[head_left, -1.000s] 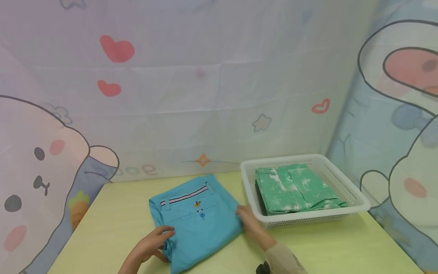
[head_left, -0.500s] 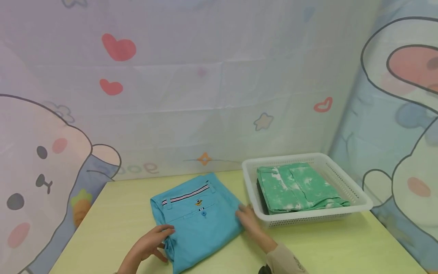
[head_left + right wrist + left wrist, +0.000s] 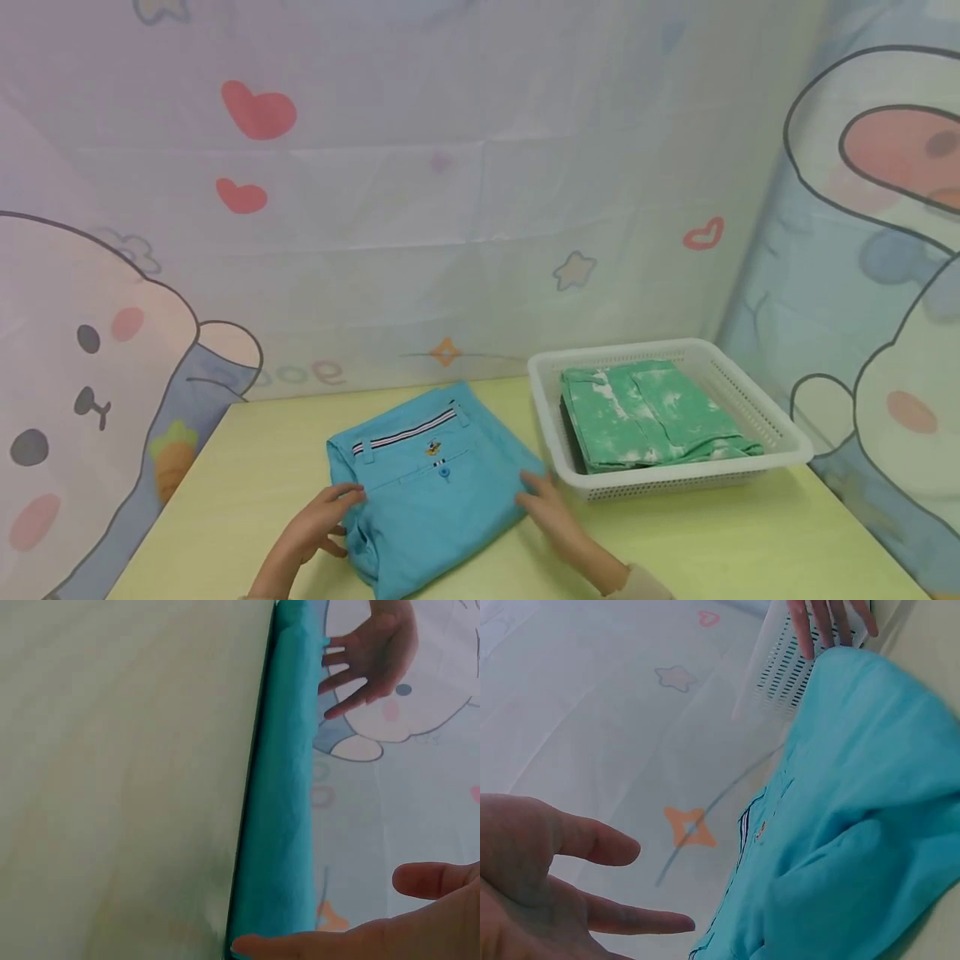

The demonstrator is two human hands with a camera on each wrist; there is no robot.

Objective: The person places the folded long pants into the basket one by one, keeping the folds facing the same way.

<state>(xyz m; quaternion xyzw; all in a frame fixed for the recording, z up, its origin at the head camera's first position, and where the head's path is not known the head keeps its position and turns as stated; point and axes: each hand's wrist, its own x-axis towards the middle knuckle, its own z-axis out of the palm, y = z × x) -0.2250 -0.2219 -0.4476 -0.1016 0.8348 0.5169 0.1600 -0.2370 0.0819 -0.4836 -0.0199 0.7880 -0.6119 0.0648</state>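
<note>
Folded blue trousers [image 3: 442, 517] lie on the table, with a striped waistband trim, a small embroidered emblem and a buttoned back pocket facing up. My left hand [image 3: 315, 525] is at their left edge with fingers spread; in the left wrist view its thumb and finger [image 3: 641, 921] stand apart from the cloth. At the right edge is my right hand [image 3: 551, 512], its fingers extended. A fingertip of the right hand [image 3: 360, 937] meets the fold of the trousers [image 3: 277, 787] in the right wrist view. Neither hand grips the cloth.
To the right stands a white perforated plastic basket [image 3: 697, 479]. Inside it lies a folded green-and-white garment [image 3: 652, 412], with something dark under it. A pale yellow-green cover [image 3: 720, 550] spreads over the table. Behind hangs a cartoon-printed curtain [image 3: 420, 208].
My left hand has drawn slightly left, off the top of the trousers. The right hand has shifted a little toward me along their right edge. The trousers stay in nearly the same place.
</note>
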